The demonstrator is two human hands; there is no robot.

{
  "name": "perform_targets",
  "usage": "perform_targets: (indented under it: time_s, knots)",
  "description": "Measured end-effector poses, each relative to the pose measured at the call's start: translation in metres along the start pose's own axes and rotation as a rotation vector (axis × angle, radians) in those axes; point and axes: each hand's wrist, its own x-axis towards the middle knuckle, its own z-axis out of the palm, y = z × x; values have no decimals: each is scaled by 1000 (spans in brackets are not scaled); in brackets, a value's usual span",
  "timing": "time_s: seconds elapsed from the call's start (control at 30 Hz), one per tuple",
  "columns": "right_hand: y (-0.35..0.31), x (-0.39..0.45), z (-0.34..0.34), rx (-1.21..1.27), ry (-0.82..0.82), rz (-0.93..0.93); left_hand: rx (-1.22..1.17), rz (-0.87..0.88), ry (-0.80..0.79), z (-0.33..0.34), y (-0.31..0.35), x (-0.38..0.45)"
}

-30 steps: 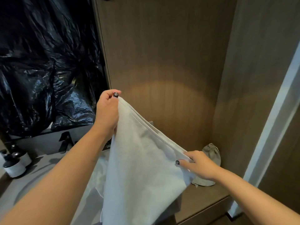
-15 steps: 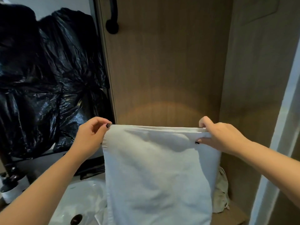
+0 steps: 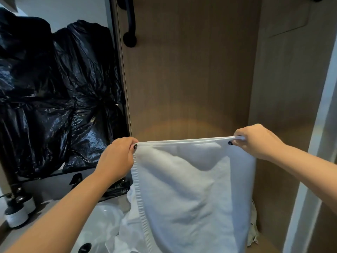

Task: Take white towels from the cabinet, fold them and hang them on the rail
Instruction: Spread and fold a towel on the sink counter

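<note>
Hands [image 3: 116,157] [image 3: 259,141] pinching towel [image 3: 191,189] corners, hanging between

white towel [image 3: 189,194], black plastic bags [image 3: 54,99], brown wood-grain panel [image 3: 191,70]

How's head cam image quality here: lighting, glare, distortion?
Head view: a warm pool of light falls on the wood panel above the white towel; the black plastic throws specular glints; wide-angle bowing bends the door frame at right; left hand and right hand are fairly sharp, towel texture soft.
</note>
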Motion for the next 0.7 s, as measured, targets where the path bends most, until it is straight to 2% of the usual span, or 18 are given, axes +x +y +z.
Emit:
perform_targets:
  time_s: [0.1, 0.17, 0.23, 0.27, 0.33, 0.4, 0.47, 0.6, 0.7]
  knots:
    - [1, -6, 1, -60, 259, -189, -45, -126, -17, -3, 7, 0]
    - [0, -9, 0, -116, 371, -248, -273, -267, -28, -2, 13, -1]
    - [-1, -9, 2, -28, 355, -177, -510, -420, -22, 1, 20, -3]
    - [-1, -8, 5, 102, 297, -90, -568, -463, -5, 4, 21, -4]
    - [4, -5, 12, 390, 181, 122, -605, -495, 41, 7, 23, -7]
    - [11, -6, 19, 666, 167, 295, -586, -484, 93, 10, 22, -12]
    - [17, -13, 26, 897, 174, 390, -548, -458, 123, 12, 20, -19]
    - [18, -25, 41, 1021, 146, 455, -471, -446, 146, 17, 15, -32]
    - [15, -24, 46, 974, 208, 365, -403, -467, 171, 21, 10, -42]
